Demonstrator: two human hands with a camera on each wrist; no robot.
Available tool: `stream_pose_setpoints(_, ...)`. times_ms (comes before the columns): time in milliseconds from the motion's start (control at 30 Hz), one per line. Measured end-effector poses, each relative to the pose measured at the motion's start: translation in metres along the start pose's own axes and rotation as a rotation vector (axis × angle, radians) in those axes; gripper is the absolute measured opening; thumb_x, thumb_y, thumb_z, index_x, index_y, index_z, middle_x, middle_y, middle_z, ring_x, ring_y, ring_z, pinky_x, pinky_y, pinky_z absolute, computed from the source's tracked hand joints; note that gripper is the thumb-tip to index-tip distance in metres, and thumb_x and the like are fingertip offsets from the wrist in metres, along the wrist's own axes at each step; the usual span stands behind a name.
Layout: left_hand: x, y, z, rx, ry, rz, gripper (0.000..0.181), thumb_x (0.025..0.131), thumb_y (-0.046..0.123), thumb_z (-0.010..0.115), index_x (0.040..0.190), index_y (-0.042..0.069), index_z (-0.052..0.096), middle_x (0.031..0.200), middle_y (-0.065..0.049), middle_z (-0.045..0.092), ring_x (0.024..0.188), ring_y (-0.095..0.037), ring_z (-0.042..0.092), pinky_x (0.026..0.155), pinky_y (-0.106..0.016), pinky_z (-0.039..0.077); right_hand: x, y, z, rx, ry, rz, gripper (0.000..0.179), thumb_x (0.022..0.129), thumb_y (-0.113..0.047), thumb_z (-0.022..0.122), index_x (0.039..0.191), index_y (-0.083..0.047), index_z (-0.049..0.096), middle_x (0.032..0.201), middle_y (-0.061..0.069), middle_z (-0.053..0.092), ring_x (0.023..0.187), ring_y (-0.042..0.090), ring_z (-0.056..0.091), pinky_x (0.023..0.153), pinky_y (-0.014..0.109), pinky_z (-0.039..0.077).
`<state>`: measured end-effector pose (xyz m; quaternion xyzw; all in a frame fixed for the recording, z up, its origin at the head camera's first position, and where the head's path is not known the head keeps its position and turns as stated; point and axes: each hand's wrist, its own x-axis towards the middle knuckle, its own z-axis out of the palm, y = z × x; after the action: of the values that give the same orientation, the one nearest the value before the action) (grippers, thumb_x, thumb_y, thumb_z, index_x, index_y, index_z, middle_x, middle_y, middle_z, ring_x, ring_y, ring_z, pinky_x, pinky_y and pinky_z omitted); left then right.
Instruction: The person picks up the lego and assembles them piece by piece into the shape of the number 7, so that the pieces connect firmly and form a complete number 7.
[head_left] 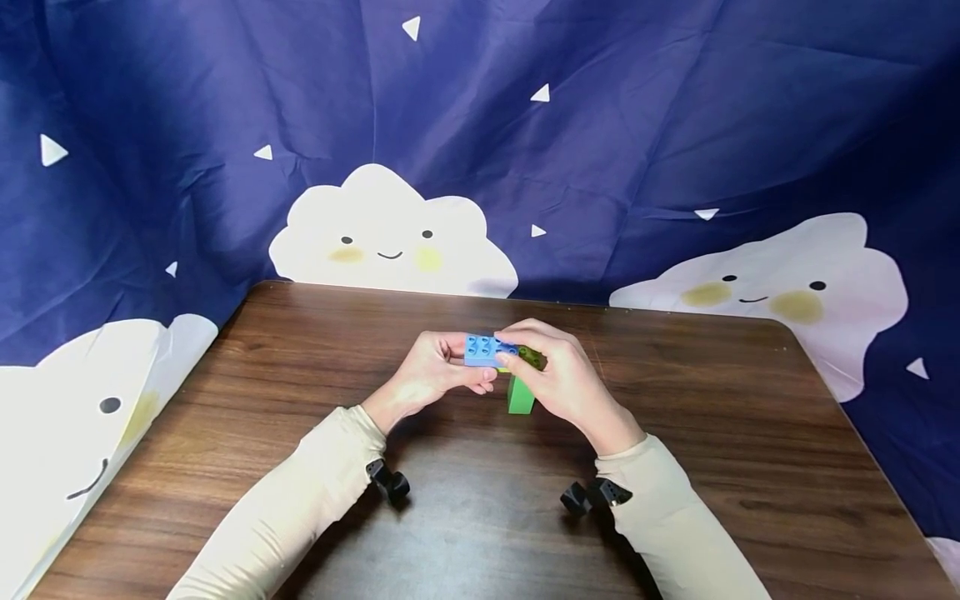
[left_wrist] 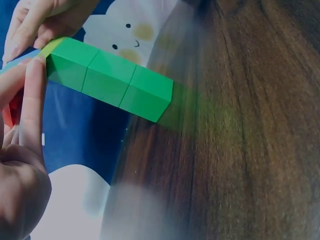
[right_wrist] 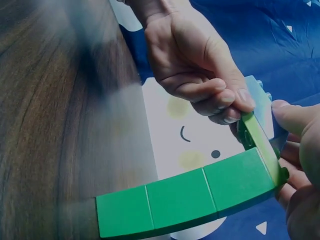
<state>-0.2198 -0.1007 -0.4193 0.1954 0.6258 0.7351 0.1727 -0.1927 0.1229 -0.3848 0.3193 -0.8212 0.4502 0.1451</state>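
Observation:
A column of several green bricks (right_wrist: pixel 180 192) stands on the table, with a thin lime-green brick (right_wrist: pixel 262 142) lying across its top. On the lime brick sits a light blue studded brick (head_left: pixel 482 351). My left hand (head_left: pixel 427 371) grips the blue brick's left end between thumb and fingers. From the other side, my right hand (head_left: pixel 562 371) pinches the blue brick near its right end, its fingers covering some studs. A small red piece (left_wrist: pixel 15 110) shows behind my left fingers in the left wrist view; most of it is hidden.
The brown wood-grain table (head_left: pixel 300 517) has rounded far corners. Behind it hangs a dark blue cloth (head_left: pixel 465 108) printed with smiling white clouds and triangles. Small black devices (head_left: pixel 388 481) are strapped at both wrists.

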Motion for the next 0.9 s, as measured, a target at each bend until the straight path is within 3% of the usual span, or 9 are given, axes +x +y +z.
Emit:
stream_pose_setpoints(133, -0.0011, 0.0008, -0.0017, -0.012, 0.026, -0.016, 0.031, 0.090, -0.017, 0.074, 0.120, -0.021, 0.068, 0.102, -0.031, 0.079, 0.074, -0.021, 0.081, 0.073, -0.036, 0.070, 0.0030, -0.0038, 0.0001, -0.013, -0.027, -0.013, 0.027, 0.098, -0.005, 0.078, 0.125, 0.000, 0.078, 0.122, 0.010, 0.077, 0.104, 0.024, 0.074, 0.085, 0.029, 0.060)
stream_pose_setpoints(367, -0.0016, 0.0006, 0.0002, -0.046, 0.039, -0.015, 0.036, 0.088, -0.019, 0.075, 0.123, -0.022, 0.067, 0.105, -0.031, 0.079, 0.079, -0.024, 0.082, 0.079, -0.049, 0.069, 0.0025, -0.0052, 0.0002, -0.030, -0.034, -0.018, 0.028, 0.098, -0.004, 0.078, 0.126, 0.000, 0.078, 0.121, 0.010, 0.077, 0.104, 0.023, 0.073, 0.086, 0.031, 0.060)
stream_pose_setpoints(500, -0.0008, 0.0011, 0.0029, -0.071, 0.046, -0.021, 0.037, 0.088, -0.019, 0.074, 0.124, -0.023, 0.066, 0.113, -0.043, 0.071, 0.081, -0.021, 0.082, 0.083, -0.051, 0.068, 0.0025, -0.0042, -0.0007, -0.022, -0.024, -0.016, 0.028, 0.098, -0.005, 0.078, 0.125, 0.001, 0.078, 0.121, 0.010, 0.077, 0.106, 0.024, 0.073, 0.088, 0.031, 0.060)
stream_pose_setpoints(733, -0.0005, 0.0011, 0.0016, -0.042, 0.019, -0.021, 0.035, 0.091, -0.018, 0.073, 0.125, -0.021, 0.066, 0.102, -0.020, 0.082, 0.082, -0.019, 0.081, 0.080, -0.041, 0.070, -0.0004, 0.0005, 0.0002, -0.004, -0.008, 0.036, 0.027, 0.098, -0.009, 0.080, 0.125, -0.005, 0.080, 0.123, 0.008, 0.078, 0.109, 0.023, 0.073, 0.090, 0.026, 0.059)
stream_pose_setpoints(900, -0.0013, 0.0010, 0.0008, 0.046, 0.006, 0.006, 0.030, 0.093, -0.011, 0.074, 0.123, -0.016, 0.069, 0.098, -0.015, 0.082, 0.076, -0.018, 0.079, 0.071, -0.034, 0.069, -0.0003, 0.0012, 0.0006, -0.004, 0.005, 0.064, 0.028, 0.098, -0.011, 0.081, 0.125, -0.007, 0.080, 0.124, 0.007, 0.078, 0.111, 0.023, 0.073, 0.092, 0.028, 0.059)
